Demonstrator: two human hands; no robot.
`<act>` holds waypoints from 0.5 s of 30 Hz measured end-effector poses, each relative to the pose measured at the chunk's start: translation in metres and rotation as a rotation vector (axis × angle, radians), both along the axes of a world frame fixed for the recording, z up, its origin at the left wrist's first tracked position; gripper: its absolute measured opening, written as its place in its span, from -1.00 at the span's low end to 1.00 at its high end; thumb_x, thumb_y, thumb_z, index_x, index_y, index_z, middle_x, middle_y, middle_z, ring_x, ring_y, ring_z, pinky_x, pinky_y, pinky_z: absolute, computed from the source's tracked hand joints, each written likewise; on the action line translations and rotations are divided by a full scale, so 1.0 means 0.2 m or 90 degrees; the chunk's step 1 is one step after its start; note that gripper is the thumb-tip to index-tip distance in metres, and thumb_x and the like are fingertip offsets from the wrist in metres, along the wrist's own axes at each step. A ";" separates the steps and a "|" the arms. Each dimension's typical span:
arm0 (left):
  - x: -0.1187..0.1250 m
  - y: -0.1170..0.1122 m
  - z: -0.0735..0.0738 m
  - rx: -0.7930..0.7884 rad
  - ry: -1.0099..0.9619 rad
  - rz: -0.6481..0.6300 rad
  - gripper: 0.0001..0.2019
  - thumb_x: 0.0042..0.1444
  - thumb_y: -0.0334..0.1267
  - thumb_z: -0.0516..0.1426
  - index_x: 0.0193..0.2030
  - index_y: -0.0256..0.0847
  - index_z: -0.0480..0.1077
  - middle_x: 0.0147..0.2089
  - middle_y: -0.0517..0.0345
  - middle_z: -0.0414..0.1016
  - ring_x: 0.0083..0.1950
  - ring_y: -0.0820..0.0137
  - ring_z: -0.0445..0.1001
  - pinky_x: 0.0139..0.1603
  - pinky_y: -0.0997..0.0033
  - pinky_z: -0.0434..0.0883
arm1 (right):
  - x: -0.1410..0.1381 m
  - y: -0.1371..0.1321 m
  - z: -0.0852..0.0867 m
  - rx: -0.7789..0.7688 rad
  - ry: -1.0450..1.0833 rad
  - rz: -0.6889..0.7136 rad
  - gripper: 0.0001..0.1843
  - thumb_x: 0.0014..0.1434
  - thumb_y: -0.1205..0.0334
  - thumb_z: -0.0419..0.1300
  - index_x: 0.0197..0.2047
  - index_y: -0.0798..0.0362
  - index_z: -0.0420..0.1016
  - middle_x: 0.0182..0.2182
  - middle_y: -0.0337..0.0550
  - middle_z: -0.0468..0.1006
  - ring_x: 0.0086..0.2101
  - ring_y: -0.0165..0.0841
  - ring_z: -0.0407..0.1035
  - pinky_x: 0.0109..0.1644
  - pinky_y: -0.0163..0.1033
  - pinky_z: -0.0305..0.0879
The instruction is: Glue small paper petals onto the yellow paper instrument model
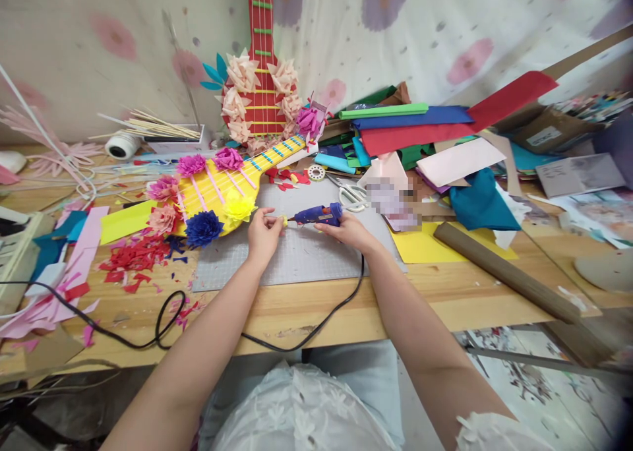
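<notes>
My right hand is closed around a blue glue gun, whose nozzle points left. My left hand pinches a small yellow paper piece right at the nozzle tip. Both hands hover over a grey cutting mat. Just left of my left hand lies a yellow paper guitar decorated with pink, yellow and blue paper flowers. The gun's black cord runs off the table edge and loops left.
A red paper guitar leans against the wall behind. Scissors and a tape roll lie beyond the mat. Coloured paper sheets pile at the right, red scraps at the left, a brown cardboard tube near the right edge.
</notes>
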State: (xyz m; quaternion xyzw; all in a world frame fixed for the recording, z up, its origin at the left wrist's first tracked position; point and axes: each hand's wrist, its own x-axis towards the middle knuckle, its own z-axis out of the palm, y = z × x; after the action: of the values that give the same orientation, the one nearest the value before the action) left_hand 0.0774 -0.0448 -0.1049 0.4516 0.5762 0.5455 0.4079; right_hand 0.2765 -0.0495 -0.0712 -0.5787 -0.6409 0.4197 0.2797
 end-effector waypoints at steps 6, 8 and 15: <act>0.00 0.00 0.00 0.002 -0.006 -0.007 -0.71 -0.08 -0.27 0.16 -0.19 -0.24 0.24 -0.50 0.24 0.40 -0.46 0.42 0.47 -0.48 0.43 0.45 | 0.00 -0.01 0.00 0.017 0.023 -0.003 -0.58 -0.10 -0.10 0.23 -0.25 0.02 0.53 -0.57 -0.25 0.39 -0.46 -0.40 0.27 -0.33 -0.28 0.22; 0.00 0.00 0.00 -0.002 -0.006 -0.007 -0.71 -0.08 -0.27 0.17 -0.19 -0.24 0.24 -0.50 0.24 0.40 -0.47 0.42 0.47 -0.48 0.42 0.45 | -0.01 -0.01 0.01 0.017 0.033 -0.006 -0.57 -0.10 -0.09 0.24 -0.23 0.02 0.52 -0.55 -0.24 0.40 -0.45 -0.38 0.27 -0.32 -0.27 0.22; 0.00 0.00 -0.01 -0.013 -0.010 -0.019 -0.71 -0.08 -0.26 0.18 -0.20 -0.24 0.25 -0.50 0.23 0.41 -0.49 0.43 0.46 -0.46 0.41 0.45 | -0.01 -0.01 0.02 0.013 0.027 -0.012 -0.57 -0.10 -0.09 0.23 -0.23 0.02 0.52 -0.54 -0.23 0.42 -0.44 -0.37 0.29 -0.31 -0.27 0.22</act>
State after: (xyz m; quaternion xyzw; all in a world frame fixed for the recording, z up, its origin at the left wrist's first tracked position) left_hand 0.0765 -0.0443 -0.1070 0.4520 0.5718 0.5370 0.4247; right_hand 0.2747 -0.0520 -0.0672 -0.5728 -0.6333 0.4230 0.3032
